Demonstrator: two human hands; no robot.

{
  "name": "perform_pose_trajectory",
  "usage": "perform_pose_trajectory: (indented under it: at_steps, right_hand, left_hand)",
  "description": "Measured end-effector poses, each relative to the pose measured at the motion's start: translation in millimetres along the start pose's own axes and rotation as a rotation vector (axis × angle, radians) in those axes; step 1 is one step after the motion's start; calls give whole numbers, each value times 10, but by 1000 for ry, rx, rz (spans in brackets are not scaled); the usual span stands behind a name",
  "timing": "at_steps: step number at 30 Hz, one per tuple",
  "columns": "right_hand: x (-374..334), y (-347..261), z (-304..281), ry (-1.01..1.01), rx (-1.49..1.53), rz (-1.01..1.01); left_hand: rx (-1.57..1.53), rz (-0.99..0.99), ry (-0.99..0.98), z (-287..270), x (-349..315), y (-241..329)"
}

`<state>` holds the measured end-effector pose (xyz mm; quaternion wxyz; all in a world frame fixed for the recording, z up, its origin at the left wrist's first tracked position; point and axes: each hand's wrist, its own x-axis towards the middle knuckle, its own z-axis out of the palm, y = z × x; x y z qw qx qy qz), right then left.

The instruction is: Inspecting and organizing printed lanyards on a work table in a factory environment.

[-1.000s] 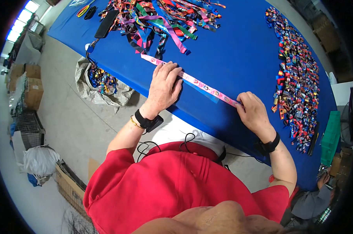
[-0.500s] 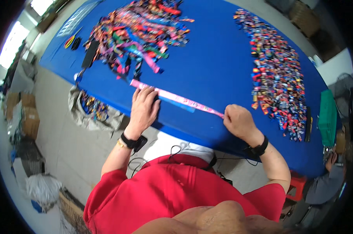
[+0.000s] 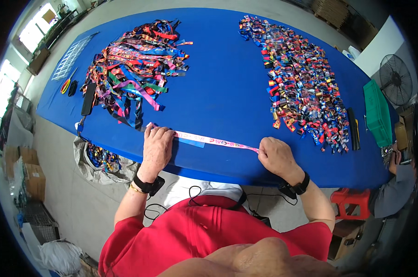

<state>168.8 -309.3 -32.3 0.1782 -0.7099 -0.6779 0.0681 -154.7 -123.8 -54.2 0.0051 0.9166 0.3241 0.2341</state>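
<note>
A pink and white printed ribbon (image 3: 213, 141) stretches across the near side of the blue table, between my hands. At its left end, my left hand (image 3: 158, 145) has its fingers bent together over the ribbon, with a short tip showing beyond them. My right hand (image 3: 277, 156) is closed in a fist around the other end. Just under the ribbon, beside my left hand, a lighter blue strip (image 3: 191, 142) lies on the cloth. Both of my wrists carry black bands.
A heap of colourful ribbons (image 3: 135, 60) lies at the far left, near yellow-handled scissors (image 3: 66, 86) and a white wire rack (image 3: 71, 57). Rows of small folded bundles (image 3: 301, 78) cover the right side. A green crate (image 3: 378, 113) and a person's sleeve (image 3: 393, 196) are beyond.
The view has shifted, so the table now shows farther back. My left hand's fingers have drawn in over the ribbon's left end. The right fist keeps its hold.
</note>
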Motion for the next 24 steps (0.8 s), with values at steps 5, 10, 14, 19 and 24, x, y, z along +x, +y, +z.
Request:
perform_pose_trajectory:
  at_steps: [5, 10, 14, 19, 24]
  right_hand:
    - [-27, -13, 20, 34, 28, 4]
    - [-44, -5, 20, 42, 27, -17]
    - [-32, -19, -35, -6, 54, -39]
    - [42, -103, -88, -15, 13, -68]
    - [144, -273, -98, 26, -10, -113]
  left_hand:
    - [26, 58, -12, 1, 111, 105]
    - [37, 160, -62, 19, 166, 44]
    - [20, 183, -120, -7, 203, 39]
    - [50, 227, -120, 15, 255, 36]
    - [45, 248, -98, 73, 291, 4]
